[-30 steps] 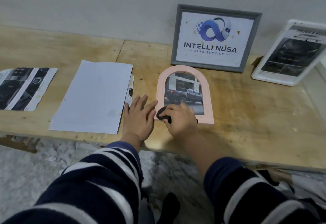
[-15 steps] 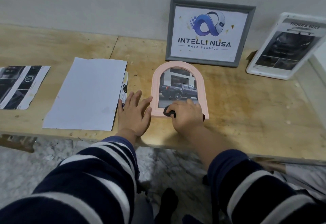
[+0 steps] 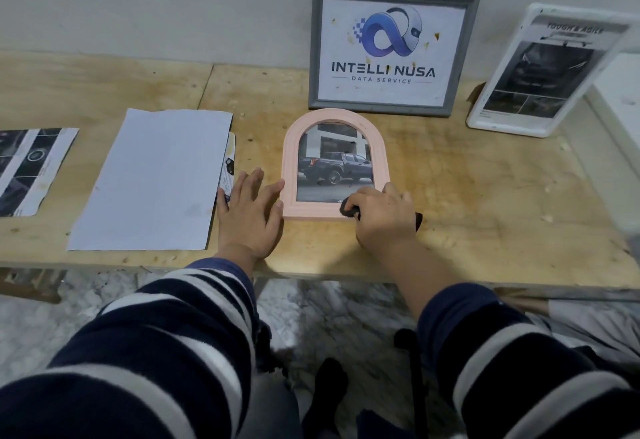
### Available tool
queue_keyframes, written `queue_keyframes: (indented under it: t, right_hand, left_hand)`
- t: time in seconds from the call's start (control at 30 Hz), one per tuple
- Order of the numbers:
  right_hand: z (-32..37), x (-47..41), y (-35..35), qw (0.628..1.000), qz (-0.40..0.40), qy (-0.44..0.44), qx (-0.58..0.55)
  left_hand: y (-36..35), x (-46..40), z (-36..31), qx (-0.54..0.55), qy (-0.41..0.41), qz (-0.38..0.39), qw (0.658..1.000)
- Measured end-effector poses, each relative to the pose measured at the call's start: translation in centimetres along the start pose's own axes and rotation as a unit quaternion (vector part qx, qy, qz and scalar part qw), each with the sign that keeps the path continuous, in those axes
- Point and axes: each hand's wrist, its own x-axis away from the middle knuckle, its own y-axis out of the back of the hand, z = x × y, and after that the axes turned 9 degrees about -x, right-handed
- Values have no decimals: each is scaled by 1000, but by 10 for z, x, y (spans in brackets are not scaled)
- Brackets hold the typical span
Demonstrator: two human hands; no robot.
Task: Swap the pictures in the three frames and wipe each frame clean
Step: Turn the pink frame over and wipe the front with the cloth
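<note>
Pink arched frame between hands, long axis running away; right hand clutches black cloth on near-right corner; left hand flat, open, empty, beside frame's left edge.

Grey frame, upright against the wall: white print with a blue looped logo, under it "INTELLI NUSA" in large dark capitals, then "DATA SERVICE" in small spaced capitals between two thin rules

White frame, tilted at the right: heading at the top of its print reads "TOUGH & AGILE", blurred; the small lines lower on it are too fine to read

Printed sheet, far left of the bench: small print along its edge, unreadable
</note>
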Motion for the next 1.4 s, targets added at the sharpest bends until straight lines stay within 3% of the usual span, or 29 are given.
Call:
queue_keyframes:
  t: [0.3,0.53,0.6,0.83,1.13,1.4]
  right_hand:
    - [-31,14,16,997,-8,2,83]
    - [-42,12,25,994,-22,-105,30]
    - [-43,10,26,987,-35,-155,-16]
    - [-41,-5,26,972,-62,-200,-103]
    - [-45,-72,37,966,-86,-199,-142]
    - [-25,-172,46,993,-31,-70,-93]
  left_hand:
    - [4,1,-8,19,32,25,999]
    - [11,1,-41,1,59,-7,998]
    - [13,4,-57,7,31,-27,999]
    - [3,4,-94,-61,-77,-28,995]
    - [-7,1,-96,-68,-63,-35,995]
    - [-7,-5,-97,-7,-57,-38,998]
